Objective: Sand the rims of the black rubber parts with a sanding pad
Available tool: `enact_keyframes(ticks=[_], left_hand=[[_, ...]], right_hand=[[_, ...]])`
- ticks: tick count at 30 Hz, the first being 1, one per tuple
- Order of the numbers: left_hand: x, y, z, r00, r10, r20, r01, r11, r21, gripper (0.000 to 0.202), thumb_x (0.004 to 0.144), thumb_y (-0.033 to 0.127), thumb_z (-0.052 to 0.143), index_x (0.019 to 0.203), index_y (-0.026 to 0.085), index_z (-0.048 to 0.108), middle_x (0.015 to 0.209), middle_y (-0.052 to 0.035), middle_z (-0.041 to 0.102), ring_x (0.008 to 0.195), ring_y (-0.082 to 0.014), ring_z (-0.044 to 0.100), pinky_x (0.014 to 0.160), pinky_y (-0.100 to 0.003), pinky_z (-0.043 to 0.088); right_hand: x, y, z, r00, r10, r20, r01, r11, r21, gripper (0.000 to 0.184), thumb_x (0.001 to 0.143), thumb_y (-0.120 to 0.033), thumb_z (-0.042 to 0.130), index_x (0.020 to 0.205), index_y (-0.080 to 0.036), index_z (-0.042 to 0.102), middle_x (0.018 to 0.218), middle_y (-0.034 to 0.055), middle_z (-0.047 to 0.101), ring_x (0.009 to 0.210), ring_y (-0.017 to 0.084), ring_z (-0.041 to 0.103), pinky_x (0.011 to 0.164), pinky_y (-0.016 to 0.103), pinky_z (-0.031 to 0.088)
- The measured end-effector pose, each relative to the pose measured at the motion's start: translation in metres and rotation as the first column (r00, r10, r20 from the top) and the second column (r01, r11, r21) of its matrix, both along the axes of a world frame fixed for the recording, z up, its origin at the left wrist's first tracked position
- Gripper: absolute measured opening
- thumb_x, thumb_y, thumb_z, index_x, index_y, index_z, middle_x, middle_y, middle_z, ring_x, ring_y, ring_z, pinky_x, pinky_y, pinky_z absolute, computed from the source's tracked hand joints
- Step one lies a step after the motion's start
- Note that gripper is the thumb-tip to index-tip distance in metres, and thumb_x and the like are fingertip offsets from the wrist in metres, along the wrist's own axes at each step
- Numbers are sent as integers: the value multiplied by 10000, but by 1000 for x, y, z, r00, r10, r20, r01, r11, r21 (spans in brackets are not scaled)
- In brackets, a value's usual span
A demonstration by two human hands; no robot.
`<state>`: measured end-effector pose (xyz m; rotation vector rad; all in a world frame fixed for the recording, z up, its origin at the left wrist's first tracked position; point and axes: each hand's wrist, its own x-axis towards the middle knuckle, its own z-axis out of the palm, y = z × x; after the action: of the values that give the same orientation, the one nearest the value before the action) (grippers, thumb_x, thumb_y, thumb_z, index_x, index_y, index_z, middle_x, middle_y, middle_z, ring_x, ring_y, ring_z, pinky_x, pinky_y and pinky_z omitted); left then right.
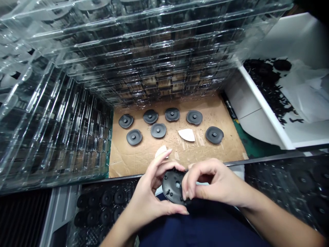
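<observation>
Close to my body, my left hand [156, 192] grips a round black plastic disc [169, 187] by its rim, thumb below and fingers above. The disc's visible face has a centre hole and several small raised pegs. My right hand [205, 180] is closed in a pinch over the disc's right side, its fingertips touching that face. Whatever sits between those fingertips is hidden. Beyond the hands, several dark discs with centre hubs, one of them a black disc [158, 130], lie on a cardboard sheet [144, 157]. A white pointed piece [187, 134] rests among them, and another white piece [161, 151] is partly behind my left fingers.
Tall stacks of clear plastic trays [159, 44] stand behind and to the left of the cardboard. At right, a white bin [267, 106] holds black scraps and clear film. A dark marker-like tool [229, 106] lies beside it. Trays of black parts [105, 206] sit below the table edge.
</observation>
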<state>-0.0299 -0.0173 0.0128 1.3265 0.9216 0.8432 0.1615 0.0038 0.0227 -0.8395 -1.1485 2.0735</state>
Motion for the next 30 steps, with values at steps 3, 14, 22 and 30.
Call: enact_keyframes(ticks=[3, 14, 22, 30], left_hand=[[2, -2, 0, 1000, 7, 25, -7, 1000, -9, 943, 549, 238, 815, 1343, 378, 327, 1123, -37, 635, 1043, -210, 628, 950, -342, 492], [11, -4, -9, 995, 103, 2, -101, 974, 203, 919, 597, 116, 785, 1363, 316, 318, 1134, -56, 627, 1121, -188, 587, 965, -279, 463], [25, -3, -7, 999, 33, 5, -34, 974, 223, 894, 623, 133, 772, 1369, 308, 311, 1168, -55, 602, 1149, -191, 564, 1007, -283, 435], [28, -2, -9, 1000, 24, -14, -20, 974, 225, 900, 620, 109, 770, 1371, 298, 313, 1176, -65, 604, 1147, -198, 565, 997, -302, 447]], right_hand=[[1, -4, -3, 999, -50, -14, 49, 994, -101, 96, 689, -91, 720, 720, -181, 704, 695, -15, 706, 645, 84, 651, 632, 177, 502], [22, -29, -9, 896, -401, 190, 350, 902, 252, 124, 744, -313, 718, 714, -194, 701, 649, 23, 683, 590, 123, 600, 531, 231, 454], [28, -33, 1, 922, -296, 251, 147, 865, 480, 167, 789, -119, 645, 920, -219, 672, 833, 19, 675, 755, 126, 595, 653, 241, 463], [34, -36, -2, 901, -368, 229, 225, 849, 478, 188, 799, -83, 621, 895, -240, 659, 775, -8, 622, 711, 106, 574, 660, 227, 460]])
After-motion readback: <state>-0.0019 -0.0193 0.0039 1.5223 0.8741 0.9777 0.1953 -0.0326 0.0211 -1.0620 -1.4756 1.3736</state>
